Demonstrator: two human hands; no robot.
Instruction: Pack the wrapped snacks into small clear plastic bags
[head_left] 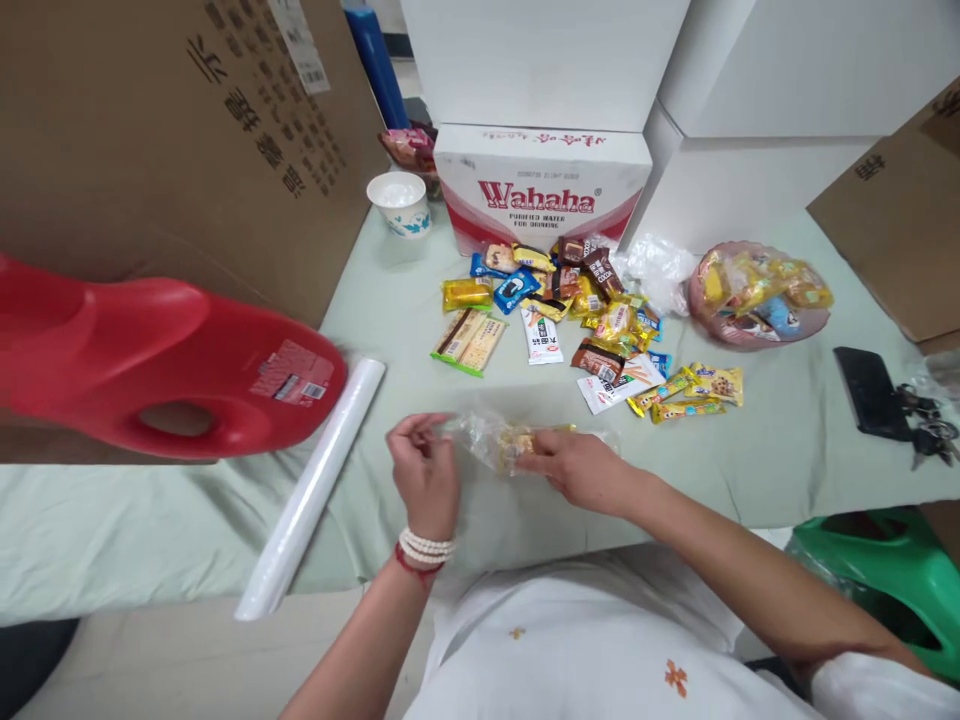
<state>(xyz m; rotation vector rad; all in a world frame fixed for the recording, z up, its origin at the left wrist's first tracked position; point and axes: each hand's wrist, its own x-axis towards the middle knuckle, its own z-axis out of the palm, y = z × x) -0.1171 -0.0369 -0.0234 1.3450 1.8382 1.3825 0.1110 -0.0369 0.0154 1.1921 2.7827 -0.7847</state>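
My left hand (426,472), with a beaded bracelet at the wrist, has its fingers closed on the edge of a clear plastic bag (480,436). From the other side my right hand (589,468) pinches a small yellow-wrapped snack (516,446), held against or inside the bag; which of the two I cannot tell. Past my hands lies a loose pile of wrapped snacks, among them a white packet (541,336), a green-edged cracker packet (471,341), a brown packet (598,360) and yellow stick packets (686,410).
A pink bowl (724,325) of snacks stands right, near crumpled clear plastic (660,272). Behind are a Wahaha carton (544,195) and a paper cup (401,205). Left are a plastic roll (311,490) and a red plastic object (247,370); far right, a phone (870,392) and keys (932,430).
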